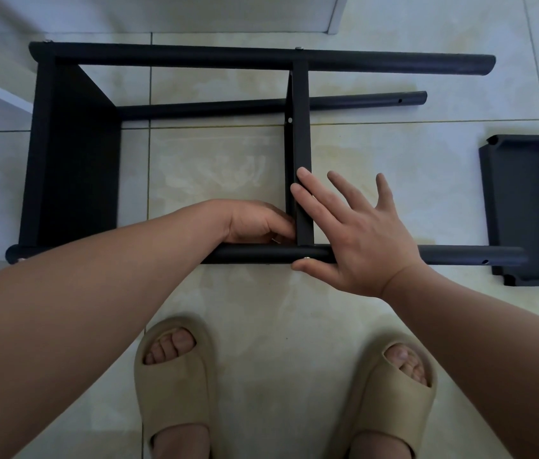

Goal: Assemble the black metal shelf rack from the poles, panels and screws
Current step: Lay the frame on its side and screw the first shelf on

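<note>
Two panels on the poles, third panel loose on floor. Left grip curled at joint of middle panel, contents hidden; right grip flat, pressing that panel.

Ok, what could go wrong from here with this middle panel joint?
The right hand only presses flat on the middle panel; it could slip off line with the screw in the near pole.
The left hand is curled in the corner of that joint and could get pinched.
The third panel lies loose, so the rack is unbraced at that end and may twist.
</note>
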{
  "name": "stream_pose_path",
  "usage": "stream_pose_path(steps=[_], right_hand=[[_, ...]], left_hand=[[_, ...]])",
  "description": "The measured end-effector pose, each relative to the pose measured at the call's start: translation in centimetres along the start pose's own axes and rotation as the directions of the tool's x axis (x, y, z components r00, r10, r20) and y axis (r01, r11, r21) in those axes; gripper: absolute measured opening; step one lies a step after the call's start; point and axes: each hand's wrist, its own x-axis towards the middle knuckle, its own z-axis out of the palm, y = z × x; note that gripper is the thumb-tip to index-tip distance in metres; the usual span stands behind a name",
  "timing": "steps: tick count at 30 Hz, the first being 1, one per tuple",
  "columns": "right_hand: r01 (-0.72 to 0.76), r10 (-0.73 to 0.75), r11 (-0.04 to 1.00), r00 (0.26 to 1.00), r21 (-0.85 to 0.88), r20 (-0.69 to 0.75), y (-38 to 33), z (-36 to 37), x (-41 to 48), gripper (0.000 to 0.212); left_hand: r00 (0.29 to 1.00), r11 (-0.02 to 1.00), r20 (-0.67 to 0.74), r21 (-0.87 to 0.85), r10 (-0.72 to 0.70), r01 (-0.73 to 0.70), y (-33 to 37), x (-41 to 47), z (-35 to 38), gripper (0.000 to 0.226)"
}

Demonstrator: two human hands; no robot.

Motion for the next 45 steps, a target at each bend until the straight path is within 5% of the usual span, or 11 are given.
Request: stream_pose_path(steps=[9, 14, 22, 28, 37, 41, 45], right_hand=[[0.000, 0.000, 1.000, 1.000, -0.006, 0.007, 0.07, 0.06, -0.03, 0.095], [-0.002, 0.002, 1.000, 1.000, -0.003, 0.001, 0.08, 0.03, -0.05, 0.095], [-0.003, 0.003, 1.000, 1.000, -0.003, 0.002, 0.06, 0.04, -0.02, 0.095], [-0.002, 0.002, 1.000, 1.000, -0.006, -0.004, 0.04, 0.05, -0.03, 0.095], [-0.005, 0.005, 1.000, 1.000, 0.003, 0.002, 0.05, 0.02, -0.01, 0.096], [-0.004, 0.004, 1.000, 1.000, 0.005, -0.007, 0.05, 0.06, -0.02, 0.095], [-0.003, 0.004, 1.000, 1.000, 0.011, -0.011, 0.00, 0.08, -0.04, 0.095]], left_hand=[[0.994, 0.977, 0.079, -0.203, 0.077, -0.060, -0.21, 0.19, -0.41, 0.016], [0.998, 1.000, 0.052, -0.002, -0.019, 0.020, -0.13, -0.07, -0.24, 0.017], [0.996, 0.984, 0.066, -0.169, 0.065, -0.053, -0.42, 0.43, -0.63, 0.020], [0.998, 1.000, 0.064, -0.013, 0.021, -0.020, -0.39, 0.23, -0.45, 0.020], [0.994, 0.975, 0.054, -0.206, 0.092, -0.079, -0.33, 0.40, -0.62, 0.020], [0.997, 0.998, 0.062, -0.042, 0.046, -0.044, -0.52, 0.34, -0.47, 0.015], [0.997, 0.996, 0.039, -0.057, 0.067, -0.064, -0.61, 0.41, -0.47, 0.017]])
